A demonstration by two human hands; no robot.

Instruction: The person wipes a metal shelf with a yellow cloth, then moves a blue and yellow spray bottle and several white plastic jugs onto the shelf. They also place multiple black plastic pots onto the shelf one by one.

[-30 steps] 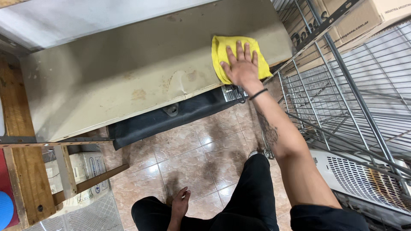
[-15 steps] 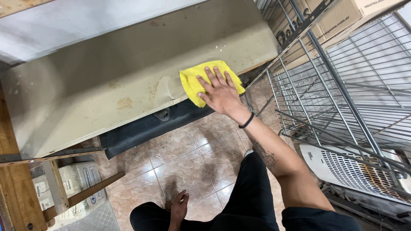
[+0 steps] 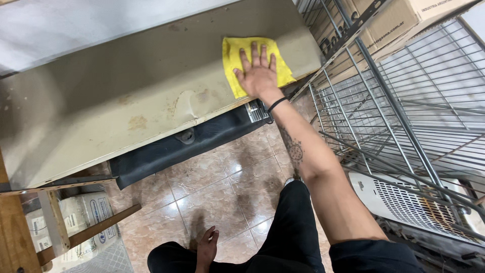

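Your right hand (image 3: pixel 258 76) lies flat on a yellow cloth (image 3: pixel 252 63), palm down, with the fingers (image 3: pixel 254 53) spread and stretched out straight; they press on the cloth rather than pinch it. A dark band sits around that wrist, and your forearm runs back toward you across the front edge of the surface.

The cloth lies on the beige top (image 3: pixel 126 101) of a long, worn cabinet, near its right end and close to the front edge. The top shows brownish stains and a shallow dent near its middle, well to the left of the cloth. Below the front edge hangs a black panel (image 3: pixel 187 144) with a small round fitting on it.

Your left hand (image 3: pixel 206 245) hangs low beside your leg, touching nothing on the cabinet; its fingers are loosely curled and close together, and it holds nothing that you can see. You stand on a tiled floor (image 3: pixel 222 187) of shiny brownish tiles, in dark trousers.

To your right stands a wire rack (image 3: pixel 394 101) of grey metal, just beside the cabinet's right end, with cardboard boxes (image 3: pixel 404 20) at its upper part. A white ventilated appliance (image 3: pixel 404 197) lies low under the rack. At lower left, a wooden frame (image 3: pixel 55 227) holds pale sacks (image 3: pixel 86 217).
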